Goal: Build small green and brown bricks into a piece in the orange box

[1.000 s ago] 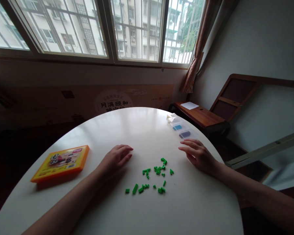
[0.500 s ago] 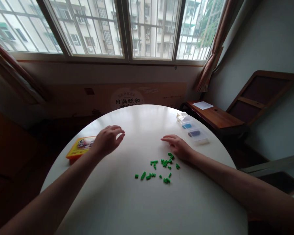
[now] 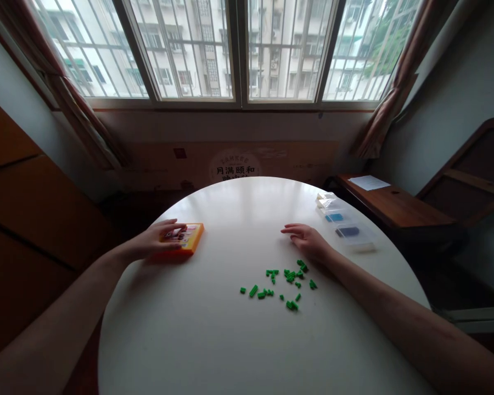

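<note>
My left hand [image 3: 158, 240] rests over the left part of a flat yellow and orange box [image 3: 195, 235] with a printed lid, its fingers and thumb spread across the top. Part of the box is hidden under that hand. On the right side of the round white table, my right hand [image 3: 307, 240] lies with its fingers loosely stretched and nothing visible in them. Small green building bricks [image 3: 290, 276] are scattered just in front of it, some joined or touching and others loose. No brick is in contact with either hand.
A clear plastic case [image 3: 356, 236] with a blue and a dark piece in its compartments lies at the table's [image 3: 214, 340] right rear. Beyond the edge stands a wooden bench [image 3: 395, 203] with a white paper [image 3: 369, 182]. A barred window is behind.
My left hand has moved left and come down onto the yellow and orange box. My right hand stays near the bricks. The camera view has turned a little left.
</note>
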{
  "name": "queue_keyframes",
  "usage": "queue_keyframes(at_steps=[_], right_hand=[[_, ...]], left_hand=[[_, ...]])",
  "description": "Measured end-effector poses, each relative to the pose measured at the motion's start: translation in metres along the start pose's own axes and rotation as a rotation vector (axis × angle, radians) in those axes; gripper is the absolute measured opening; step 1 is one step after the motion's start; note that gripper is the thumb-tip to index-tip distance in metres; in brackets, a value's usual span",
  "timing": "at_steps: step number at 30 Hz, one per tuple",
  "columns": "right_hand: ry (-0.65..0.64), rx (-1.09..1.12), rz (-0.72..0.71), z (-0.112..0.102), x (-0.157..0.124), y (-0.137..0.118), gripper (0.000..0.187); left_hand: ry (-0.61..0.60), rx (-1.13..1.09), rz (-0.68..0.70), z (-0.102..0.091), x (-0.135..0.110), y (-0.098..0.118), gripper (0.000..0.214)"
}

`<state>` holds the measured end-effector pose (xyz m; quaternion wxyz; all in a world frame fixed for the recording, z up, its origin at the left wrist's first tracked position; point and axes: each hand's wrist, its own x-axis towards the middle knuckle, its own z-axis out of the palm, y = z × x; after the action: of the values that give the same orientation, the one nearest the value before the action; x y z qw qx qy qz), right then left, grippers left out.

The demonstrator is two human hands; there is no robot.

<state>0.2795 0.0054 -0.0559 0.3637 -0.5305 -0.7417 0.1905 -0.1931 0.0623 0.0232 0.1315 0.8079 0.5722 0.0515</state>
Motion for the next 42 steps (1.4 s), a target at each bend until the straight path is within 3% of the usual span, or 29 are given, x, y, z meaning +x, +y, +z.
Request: queue_keyframes(at_steps=[6, 11, 13, 16, 20, 28, 35, 42], right_hand=[[0.000, 0.026, 0.000, 0.001, 0.000, -0.003, 0.031], [-0.027, 0.120, -0.024, -0.008, -0.001, -0.005, 0.033], [-0.055, 0.153, -0.064, -0.014, -0.004, -0.005, 0.041], [-0.104, 0.165, -0.137, -0.020, -0.006, -0.004, 0.071], [-0.164, 0.128, -0.210, -0.021, -0.005, -0.002, 0.099], [-0.189, 0.129, -0.248, -0.016, 0.002, 0.005, 0.107], [-0.230, 0.167, -0.209, -0.016, 0.004, 0.009, 0.115], [-0.324, 0.291, -0.132, -0.023, 0.006, 0.008, 0.104]], left_hand=[[-0.084, 0.101, 0.087, 0.019, 0.016, 0.066, 0.094], [0.045, 0.031, 0.302, 0.065, 0.036, 0.146, 0.084], [0.086, 0.004, 0.381, 0.082, 0.043, 0.172, 0.079], [0.151, -0.046, 0.475, 0.095, 0.047, 0.195, 0.072], [0.169, -0.089, 0.546, 0.095, 0.046, 0.195, 0.069], [0.156, -0.236, 0.680, 0.093, 0.050, 0.186, 0.060], [0.193, -0.502, 0.564, 0.088, 0.049, 0.188, 0.048], [0.278, -0.663, 0.372, 0.096, 0.053, 0.183, 0.061]])
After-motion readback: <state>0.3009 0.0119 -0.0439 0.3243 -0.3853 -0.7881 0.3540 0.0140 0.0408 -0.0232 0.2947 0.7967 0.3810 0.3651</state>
